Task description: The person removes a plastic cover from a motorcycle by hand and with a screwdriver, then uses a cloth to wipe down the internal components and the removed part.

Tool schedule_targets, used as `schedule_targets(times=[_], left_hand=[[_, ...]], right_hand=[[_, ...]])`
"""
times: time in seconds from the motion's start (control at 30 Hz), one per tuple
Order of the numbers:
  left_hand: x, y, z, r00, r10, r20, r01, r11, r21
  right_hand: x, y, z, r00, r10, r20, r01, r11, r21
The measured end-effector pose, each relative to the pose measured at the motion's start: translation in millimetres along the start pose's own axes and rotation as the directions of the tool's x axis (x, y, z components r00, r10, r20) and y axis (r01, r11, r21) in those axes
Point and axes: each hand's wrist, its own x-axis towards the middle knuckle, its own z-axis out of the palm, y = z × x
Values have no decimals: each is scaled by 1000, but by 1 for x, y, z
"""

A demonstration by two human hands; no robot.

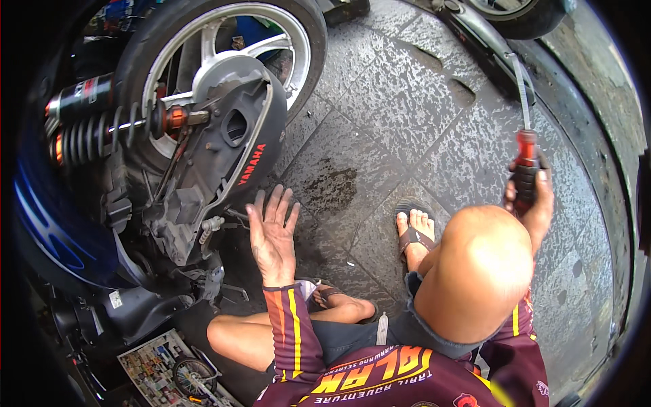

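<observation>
My right hand [536, 200] is wrapped round the red and black handle of a screwdriver [525, 166], whose long metal shaft points away from me. My left hand [274, 234] holds nothing; its palm is turned up and the fingers are spread. Just beyond those fingers lies the dark drive-side casing [247, 152] of a scooter, with red lettering on it. Behind the casing stands the rear wheel [298, 51], with pale spokes. A shock absorber with a black coil spring [102, 136] and orange parts runs to the left of the casing.
Wet dark stains [332, 186] mark the grey tiled floor [380, 115]. A second vehicle's wheel [505, 17] and a long dark exhaust [481, 51] are at the far right. Blue bodywork [54, 227] curves along the left. A printed picture board [152, 370] lies at the lower left.
</observation>
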Motion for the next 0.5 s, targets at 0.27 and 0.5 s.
schedule_targets(times=[0.27,0.5], left_hand=[[16,26,66,982,-152,109,182,915,-359],[48,17,60,982,-188,36,188,907,-377]], right_hand=[[-103,-110,-18,938,-328,-112,346,902,257],[-151,-82,33,966,-174,191,106,941,322]])
